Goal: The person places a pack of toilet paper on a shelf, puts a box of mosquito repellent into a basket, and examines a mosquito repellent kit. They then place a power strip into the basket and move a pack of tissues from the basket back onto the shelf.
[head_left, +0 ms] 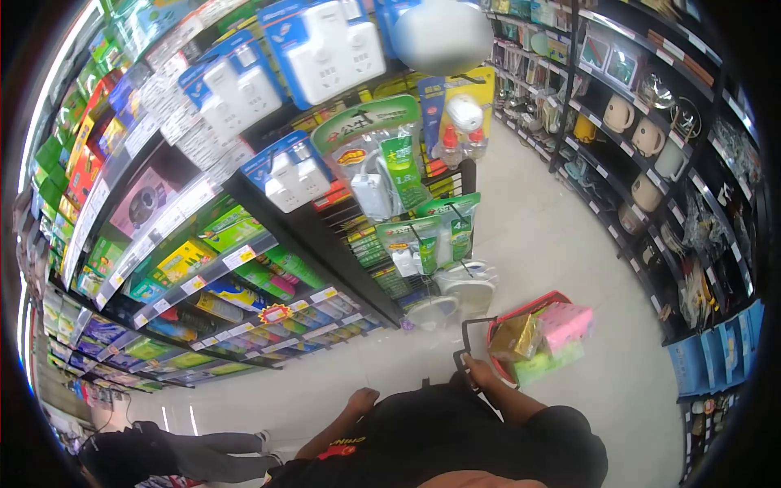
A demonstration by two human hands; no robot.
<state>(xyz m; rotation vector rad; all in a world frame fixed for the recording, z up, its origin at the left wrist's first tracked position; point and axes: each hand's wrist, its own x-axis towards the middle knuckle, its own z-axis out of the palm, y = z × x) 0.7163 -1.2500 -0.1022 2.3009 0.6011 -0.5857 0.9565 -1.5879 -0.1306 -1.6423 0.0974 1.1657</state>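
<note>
My right hand point(476, 371) is closed round the black handle of a red shopping basket point(498, 319). Inside the basket lie a gold pack point(515, 337), a pink pack point(565, 327) and a light green pack point(550, 363). At my other side, my left hand point(363, 399) hangs low over the pale floor with its fingers curled; what it holds, if anything, is too small to tell.
Packaged goods fill a shelf unit point(244, 255) at the left. Hanging green packs point(370, 154) stick out at its end. Dark shelves point(622, 134) with kitchenware line the right side. Another person point(163, 451) is at the lower left. Pale floor point(561, 236) runs between the shelves.
</note>
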